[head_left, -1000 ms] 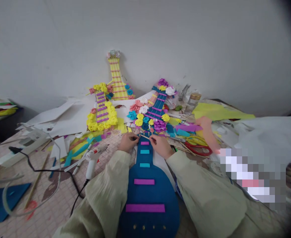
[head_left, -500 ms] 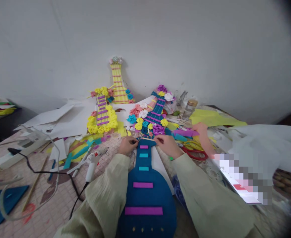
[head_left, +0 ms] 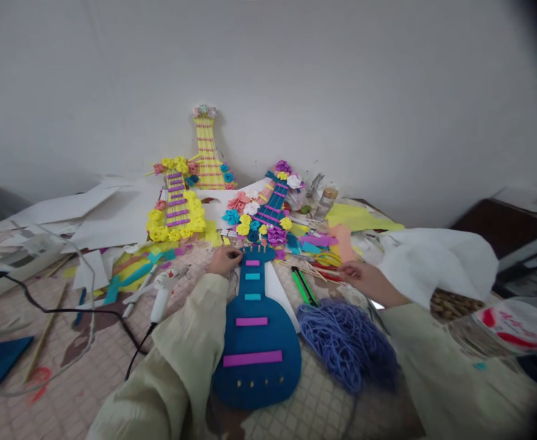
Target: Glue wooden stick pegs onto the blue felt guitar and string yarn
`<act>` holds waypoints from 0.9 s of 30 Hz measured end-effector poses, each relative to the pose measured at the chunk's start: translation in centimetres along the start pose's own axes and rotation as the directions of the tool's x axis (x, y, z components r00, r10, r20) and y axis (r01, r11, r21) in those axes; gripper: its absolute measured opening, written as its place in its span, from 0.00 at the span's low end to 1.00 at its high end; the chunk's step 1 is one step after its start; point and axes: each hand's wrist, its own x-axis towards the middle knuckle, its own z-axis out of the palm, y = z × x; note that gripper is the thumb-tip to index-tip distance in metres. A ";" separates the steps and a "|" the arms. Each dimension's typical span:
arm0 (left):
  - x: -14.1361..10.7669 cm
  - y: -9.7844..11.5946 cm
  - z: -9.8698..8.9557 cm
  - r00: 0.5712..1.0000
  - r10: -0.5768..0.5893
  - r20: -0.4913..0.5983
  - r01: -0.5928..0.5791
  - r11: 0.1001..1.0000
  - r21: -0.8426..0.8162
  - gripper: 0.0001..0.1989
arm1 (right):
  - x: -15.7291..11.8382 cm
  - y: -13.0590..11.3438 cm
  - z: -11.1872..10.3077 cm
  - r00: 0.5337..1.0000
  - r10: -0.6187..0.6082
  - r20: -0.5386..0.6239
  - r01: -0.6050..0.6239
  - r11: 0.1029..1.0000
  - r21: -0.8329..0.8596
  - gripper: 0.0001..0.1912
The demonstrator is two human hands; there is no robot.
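A blue craft guitar (head_left: pixel 263 342) lies flat in front of me, with purple and turquoise strips across its neck and body. Small pale pegs stick up along its head and near its bottom. My left hand (head_left: pixel 225 260) is closed at the left edge of the guitar's head, fingertips pinched there; what sits between them is hidden. Out to the right, my right hand (head_left: pixel 364 280) has its fingers together at the end of thin wooden sticks (head_left: pixel 311 270). A green utility knife (head_left: pixel 303 287) and a heap of blue-purple yarn (head_left: pixel 344 342) lie between that hand and the guitar.
Finished craft guitars with paper flowers, a yellow one (head_left: pixel 176 208) and a blue one (head_left: pixel 272 205), lean by the wall. On the left are a glue gun (head_left: pixel 160 299), its cord and a power strip (head_left: pixel 2 284). A plastic bottle (head_left: pixel 511 327) lies right.
My right hand has left the guitar's head and moved right to the wooden sticks. The thin stick across the head is gone from there. The view has shifted, showing the yarn and knife.
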 end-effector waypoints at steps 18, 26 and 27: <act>-2.6 4.7 -2.5 0.904 -0.425 0.045 0.425 0.905 0.002 0.16 | -0.9 -4.4 6.4 0.991 -0.135 -0.002 0.134 0.990 -0.044 0.07; -4.0 6.5 -1.6 0.831 -0.512 0.215 0.528 0.849 -0.021 0.16 | -2.7 -4.6 0.8 0.979 -0.056 -0.196 0.091 0.981 0.172 0.10; -4.0 6.7 -1.7 0.829 -0.516 0.217 0.531 0.847 -0.016 0.16 | -3.3 -4.8 -0.8 0.967 -0.048 -0.249 0.097 0.977 0.189 0.11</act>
